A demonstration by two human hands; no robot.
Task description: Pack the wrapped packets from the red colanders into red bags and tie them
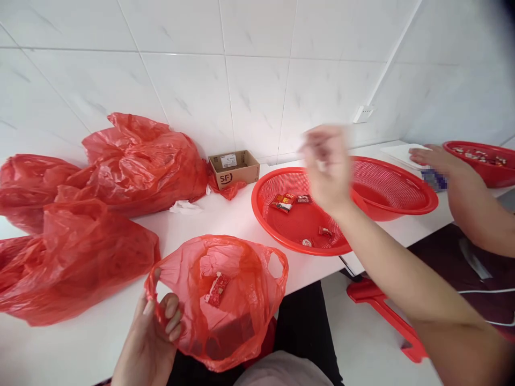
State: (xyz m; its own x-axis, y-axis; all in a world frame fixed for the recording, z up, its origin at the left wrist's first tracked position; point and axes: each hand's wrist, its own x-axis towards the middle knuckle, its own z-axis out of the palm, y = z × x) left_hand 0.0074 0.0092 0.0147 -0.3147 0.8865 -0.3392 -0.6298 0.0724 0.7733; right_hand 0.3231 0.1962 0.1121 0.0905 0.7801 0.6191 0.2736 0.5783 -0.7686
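My left hand [155,332] is closed round one handle of a red plastic bag [241,332], whose mouth gapes toward me at the table's front edge. Inside the bag a small red-and-white packet [217,289] shows. Raised over the right side of a red mesh basket [273,228], my right hand [328,166] is smeared by motion; I cannot make out whether it holds anything. Several small wrapped pieces lie in that basket, among them a red-and-yellow packet [282,202], a dark packet [303,199] and a small red wrapped piece [325,231].
Full red bags [140,171] fill the left of the table. A small cardboard box [237,171] stands by the wall, with crumpled white tissue [185,207] nearby. Right of my arm are a second red basket [394,187], a co-worker's arm [475,198] and another filled basket [494,171].
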